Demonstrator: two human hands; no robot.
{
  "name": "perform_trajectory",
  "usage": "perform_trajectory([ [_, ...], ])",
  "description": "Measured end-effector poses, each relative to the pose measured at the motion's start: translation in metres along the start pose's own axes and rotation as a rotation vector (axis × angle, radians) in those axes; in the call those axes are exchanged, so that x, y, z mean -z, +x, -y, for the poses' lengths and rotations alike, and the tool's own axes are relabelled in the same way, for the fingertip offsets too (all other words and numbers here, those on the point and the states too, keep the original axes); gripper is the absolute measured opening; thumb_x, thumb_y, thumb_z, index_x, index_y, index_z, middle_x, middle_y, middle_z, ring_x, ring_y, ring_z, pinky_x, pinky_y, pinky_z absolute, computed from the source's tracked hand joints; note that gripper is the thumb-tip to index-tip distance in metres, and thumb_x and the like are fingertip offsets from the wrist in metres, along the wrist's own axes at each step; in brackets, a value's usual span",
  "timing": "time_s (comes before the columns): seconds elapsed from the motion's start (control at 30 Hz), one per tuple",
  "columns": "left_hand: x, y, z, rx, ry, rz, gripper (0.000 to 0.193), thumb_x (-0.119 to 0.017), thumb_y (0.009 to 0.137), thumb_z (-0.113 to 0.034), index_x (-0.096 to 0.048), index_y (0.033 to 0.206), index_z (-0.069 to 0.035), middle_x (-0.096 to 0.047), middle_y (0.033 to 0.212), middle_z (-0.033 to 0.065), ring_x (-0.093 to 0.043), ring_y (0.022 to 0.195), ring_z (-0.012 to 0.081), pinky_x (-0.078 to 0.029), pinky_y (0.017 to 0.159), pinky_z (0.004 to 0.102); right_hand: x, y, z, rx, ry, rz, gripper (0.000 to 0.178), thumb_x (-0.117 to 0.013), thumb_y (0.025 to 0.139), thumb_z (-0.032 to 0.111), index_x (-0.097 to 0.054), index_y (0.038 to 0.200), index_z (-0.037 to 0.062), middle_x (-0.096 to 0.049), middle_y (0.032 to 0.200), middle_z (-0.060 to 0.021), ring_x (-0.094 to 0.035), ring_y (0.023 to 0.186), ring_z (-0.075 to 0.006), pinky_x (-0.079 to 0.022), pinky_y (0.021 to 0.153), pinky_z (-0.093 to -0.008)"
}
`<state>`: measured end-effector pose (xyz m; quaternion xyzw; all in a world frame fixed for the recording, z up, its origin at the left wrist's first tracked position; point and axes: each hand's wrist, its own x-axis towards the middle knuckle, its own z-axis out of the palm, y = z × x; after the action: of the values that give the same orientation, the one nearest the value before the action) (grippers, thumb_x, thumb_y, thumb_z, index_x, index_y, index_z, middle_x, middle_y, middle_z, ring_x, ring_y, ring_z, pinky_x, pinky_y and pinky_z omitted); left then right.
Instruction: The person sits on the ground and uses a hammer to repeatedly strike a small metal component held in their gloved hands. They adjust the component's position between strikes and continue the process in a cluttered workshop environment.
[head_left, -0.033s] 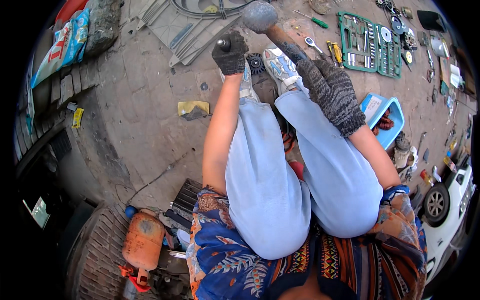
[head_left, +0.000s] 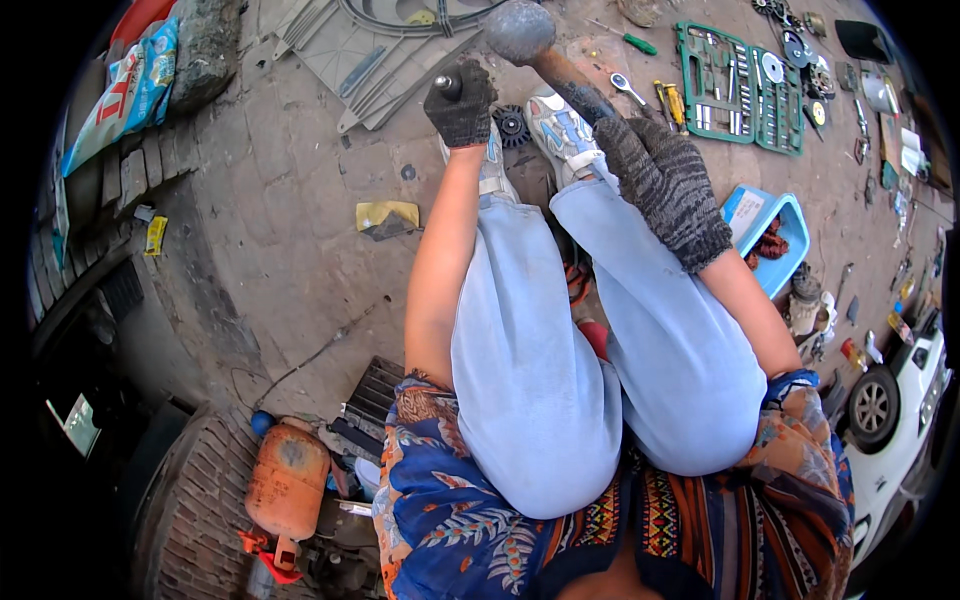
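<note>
My left hand [head_left: 462, 118], in a dark knit glove, is closed in a fist beyond my left knee. Out of its top pokes the round, shiny end of a metal rod [head_left: 447, 87]; the rest is hidden, so I cannot tell its kind. In a grey striped glove, my right hand [head_left: 668, 185] is wrapped round the handle of a hammer [head_left: 520, 34]. Its rounded, worn metal head is raised above and right of my left fist, apart from it. Between my shoes, just beside the left fist, a dark ribbed wheel-like part [head_left: 512, 127] lies on the ground.
A green socket set case [head_left: 715, 85] lies unfolded at the far right, with a ratchet [head_left: 628, 90] and screwdrivers [head_left: 675, 104] beside it. A blue bin [head_left: 795, 240] holds copper-coloured parts. Far left of centre lies a grey plastic panel [head_left: 335, 55]. An orange tank [head_left: 288, 478] stands near left.
</note>
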<state>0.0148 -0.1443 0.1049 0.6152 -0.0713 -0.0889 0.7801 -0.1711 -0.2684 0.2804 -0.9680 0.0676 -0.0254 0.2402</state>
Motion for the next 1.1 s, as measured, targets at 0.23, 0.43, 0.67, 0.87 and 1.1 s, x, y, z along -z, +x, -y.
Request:
perform_trajectory([
  [0.23, -0.001, -0.002, 0.003, 0.106, 0.013, 0.005, 0.009, -0.064, 0.080, -0.008, -0.059, 0.074, -0.003, -0.054, 0.059, 0.0035, -0.048, 0.045, 0.0114, -0.038, 0.040, 0.0253, 0.000, -0.002, -0.001, -0.055, 0.047, 0.060, 0.037, -0.050, 0.086, 0.009, -0.054, 0.122, 0.0170, -0.059, 0.105, -0.0179, -0.059, 0.092, -0.0317, -0.048, 0.080, -0.0396],
  [0.43, -0.003, -0.004, 0.003, 0.093, -0.029, 0.003, 0.009, -0.064, 0.078, -0.007, -0.058, 0.073, -0.004, -0.054, 0.059, 0.0038, -0.049, 0.047, 0.0119, -0.038, 0.041, 0.0263, 0.001, 0.000, 0.000, -0.048, 0.022, 0.074, 0.038, -0.049, 0.087, 0.011, -0.053, 0.124, 0.0183, -0.058, 0.106, -0.0187, -0.059, 0.093, -0.0325, -0.048, 0.081, -0.0407],
  [0.67, -0.004, -0.004, -0.003, 0.069, 0.091, 0.017, 0.012, -0.064, 0.073, -0.002, -0.055, 0.066, -0.004, -0.055, 0.057, 0.0036, -0.053, 0.049, 0.0126, -0.044, 0.046, 0.0283, -0.001, -0.001, 0.000, -0.088, 0.010, 0.133, 0.046, -0.052, 0.082, 0.009, -0.050, 0.126, 0.0201, -0.057, 0.108, -0.0197, -0.059, 0.095, -0.0334, -0.048, 0.082, -0.0410],
  [0.87, -0.002, -0.004, 0.001, 0.010, 0.111, 0.042, 0.015, -0.063, 0.083, -0.011, -0.060, 0.073, -0.001, -0.057, 0.059, 0.0027, -0.053, 0.049, 0.0100, -0.042, 0.044, 0.0261, 0.003, 0.002, 0.002, -0.086, 0.040, 0.163, 0.049, -0.053, 0.080, 0.008, -0.050, 0.127, 0.0205, -0.057, 0.108, -0.0201, -0.058, 0.095, -0.0338, -0.048, 0.082, -0.0414],
  [1.1, 0.001, -0.002, 0.009, -0.132, 0.367, 0.072, 0.013, -0.064, 0.080, -0.011, -0.060, 0.072, -0.002, -0.058, 0.059, 0.0068, -0.054, 0.050, 0.0140, -0.043, 0.048, 0.0301, -0.001, 0.001, 0.001, -0.103, 0.102, 0.166, 0.049, -0.052, 0.079, 0.004, -0.050, 0.126, 0.0192, -0.057, 0.104, -0.0203, -0.058, 0.091, -0.0342, -0.047, 0.080, -0.0425],
])
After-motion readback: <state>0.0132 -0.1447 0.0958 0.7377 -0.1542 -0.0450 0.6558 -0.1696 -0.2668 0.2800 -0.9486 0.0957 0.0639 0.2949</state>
